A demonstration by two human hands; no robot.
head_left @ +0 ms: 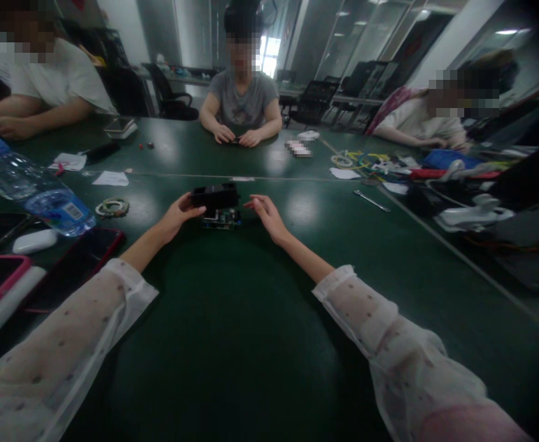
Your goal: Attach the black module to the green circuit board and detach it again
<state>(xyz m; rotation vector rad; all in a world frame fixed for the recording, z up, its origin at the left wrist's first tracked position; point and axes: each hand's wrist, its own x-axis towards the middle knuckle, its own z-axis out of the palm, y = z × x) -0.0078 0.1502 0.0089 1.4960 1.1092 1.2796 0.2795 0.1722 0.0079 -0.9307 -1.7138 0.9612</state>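
My left hand (180,215) grips the left end of a black plastic housing (215,196), thumb along its front. Just below and in front of the housing is a green circuit board (223,220) with several small parts on it. Whether the board touches the housing I cannot tell. My right hand (266,215) is a little to the right of both, apart from them, its fingers stretched toward the housing and nothing in them.
A clear water bottle (43,190) lies tilted at left, near a cable coil (112,207) and a red-edged phone (78,267). At right are a wrench (371,201) and tangled cables (366,161). Several people sit around the green table (251,344).
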